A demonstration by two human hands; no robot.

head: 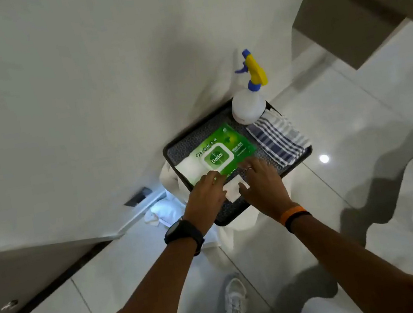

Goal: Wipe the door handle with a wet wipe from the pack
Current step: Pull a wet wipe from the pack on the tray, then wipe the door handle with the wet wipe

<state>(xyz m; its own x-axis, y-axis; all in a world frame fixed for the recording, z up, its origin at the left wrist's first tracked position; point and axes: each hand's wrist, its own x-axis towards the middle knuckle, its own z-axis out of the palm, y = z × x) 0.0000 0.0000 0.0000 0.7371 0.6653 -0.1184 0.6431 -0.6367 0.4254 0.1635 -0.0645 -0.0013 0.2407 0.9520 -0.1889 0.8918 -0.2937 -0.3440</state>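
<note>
Progress: early I'd say, a white wipe (232,189) is out by the flat green plastic wet-wipe pack (222,152) on the dark textured tray (238,216); handle wiping still to do.
Door handle: can't spot it.
Left hand (205,192): palm down, fingers on the pack edge and wipe, pinching or not, can't tell.
Right hand (261,184): spread flat on the pack, thumb at the wipe.
</note>
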